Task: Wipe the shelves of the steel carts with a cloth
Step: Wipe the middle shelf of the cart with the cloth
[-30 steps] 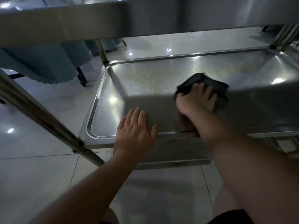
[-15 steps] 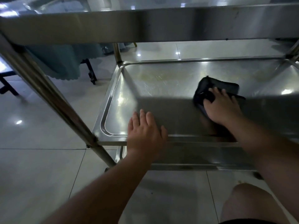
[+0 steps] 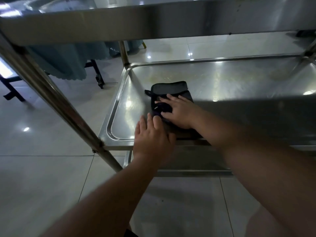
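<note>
A dark folded cloth [image 3: 171,88] lies on the middle shelf [image 3: 239,82] of the steel cart, toward its left end. My right hand [image 3: 179,112] presses flat on the cloth with fingers spread, pointing left. My left hand [image 3: 152,135] rests flat on the shelf's near rim, fingers straight, its fingertips close to the cloth and the right hand. The upper shelf [image 3: 153,19] spans the top of the view. Part of the cloth is hidden under my right hand.
A slanted steel cart leg [image 3: 56,106] crosses the left side. A lower shelf edge [image 3: 188,171] shows beneath the middle one. A table with a blue cloth [image 3: 65,64] and black legs stands behind on the glossy tiled floor [image 3: 42,177].
My right hand has slid the cloth leftward across the shelf, from the middle to near my left hand. My left hand has stayed on the near rim.
</note>
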Demonstrator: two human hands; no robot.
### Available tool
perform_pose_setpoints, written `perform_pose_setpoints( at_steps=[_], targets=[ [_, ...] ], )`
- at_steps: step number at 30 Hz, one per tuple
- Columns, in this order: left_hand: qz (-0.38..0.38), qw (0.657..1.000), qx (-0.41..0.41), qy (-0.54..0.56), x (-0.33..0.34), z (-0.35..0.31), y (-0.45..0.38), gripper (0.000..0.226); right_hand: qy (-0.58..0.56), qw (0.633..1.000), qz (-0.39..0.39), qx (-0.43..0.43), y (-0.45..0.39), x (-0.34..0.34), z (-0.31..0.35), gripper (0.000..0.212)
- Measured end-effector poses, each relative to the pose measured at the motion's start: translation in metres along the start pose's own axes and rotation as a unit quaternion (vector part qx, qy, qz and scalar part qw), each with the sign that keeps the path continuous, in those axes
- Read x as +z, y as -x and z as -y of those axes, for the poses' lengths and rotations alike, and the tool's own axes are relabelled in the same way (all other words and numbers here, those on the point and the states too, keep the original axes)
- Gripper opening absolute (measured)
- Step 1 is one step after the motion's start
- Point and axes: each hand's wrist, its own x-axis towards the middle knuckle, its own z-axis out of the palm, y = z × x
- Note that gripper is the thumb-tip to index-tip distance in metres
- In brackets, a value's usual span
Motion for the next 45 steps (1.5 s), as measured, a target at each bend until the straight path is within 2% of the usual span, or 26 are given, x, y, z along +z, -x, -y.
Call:
perform_pose_setpoints(
  at_steps=[3,5,9,12,16,21,24,27,30,34,39,43,45],
  targets=[
    [-0.001,1.000,0.000,0.000,-0.001,0.002,-0.002,0.064,0.008,0.999,-0.041,0.018,0.026,-0.006,-0.026,0.063],
    [-0.004,1.000,0.002,0.007,0.000,0.000,-0.002,0.060,0.024,0.996,-0.066,0.060,0.051,-0.013,-0.059,0.062],
    [-0.014,1.000,0.010,0.000,0.000,-0.005,0.001,0.060,0.072,0.974,-0.086,0.197,0.102,-0.019,-0.127,0.074],
    [-0.010,1.000,0.016,-0.019,0.000,-0.006,0.001,0.072,0.064,0.967,-0.074,0.235,0.111,-0.018,-0.136,0.084],
    [0.004,0.999,0.013,-0.048,-0.001,-0.004,-0.002,0.076,0.049,0.971,-0.060,0.227,0.108,-0.021,-0.122,0.108],
    [0.015,0.998,0.015,-0.056,-0.001,-0.006,-0.003,0.074,0.052,0.983,-0.043,0.169,0.125,-0.006,-0.090,0.113],
    [0.031,0.998,0.015,-0.052,-0.003,-0.006,-0.004,0.074,0.055,0.993,-0.050,0.089,0.141,0.001,-0.071,0.117],
    [0.049,0.998,0.011,-0.050,-0.006,-0.007,-0.007,0.075,0.063,0.995,-0.083,0.009,0.158,0.013,-0.052,0.106],
    [0.086,0.995,0.008,-0.049,-0.011,-0.009,-0.007,0.075,0.079,0.993,-0.087,0.007,0.164,0.020,-0.033,0.081],
    [0.163,0.985,0.020,-0.054,-0.027,-0.007,-0.016,0.076,0.062,0.997,-0.039,0.000,0.169,0.006,-0.023,0.066],
    [0.242,0.969,0.027,-0.042,-0.069,-0.015,-0.005,0.070,0.025,0.995,0.098,0.009,0.184,-0.037,-0.009,0.052],
    [0.314,0.948,0.032,-0.023,-0.120,-0.025,0.051,0.067,-0.071,0.964,0.240,0.088,0.222,-0.076,0.029,0.036],
    [0.372,0.928,0.012,-0.023,-0.151,-0.026,0.083,0.066,-0.083,0.948,0.284,0.120,0.241,-0.094,0.053,0.035]
  ],
)
